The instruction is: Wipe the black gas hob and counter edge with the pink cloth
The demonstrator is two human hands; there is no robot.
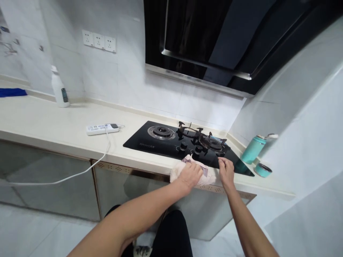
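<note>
My left hand (pixel 190 174) is closed on a pale pink cloth (pixel 177 170) with a purplish patch, at the front edge of the counter just below the gas hob (pixel 160 147). To its right, my right hand (pixel 226 168) hovers at or touches the hob's front edge with fingers curled together; what they hold, if anything, is hidden. Behind the hands are two black control knobs (pixel 198 150). The left burner (pixel 161 132) sits bare, while black pan supports (pixel 188 132) stand on the right part of the hob around the right burner (pixel 213 143).
Right of the hob stand a turquoise bottle (pixel 253 150) and a small turquoise cup or lid (pixel 263 170). A white power strip (pixel 103 129) trails its cord over the counter edge. Further left are a white spray bottle (pixel 59 89) and blue cloth (pixel 12 92). A black range hood (pixel 198 39) overhangs.
</note>
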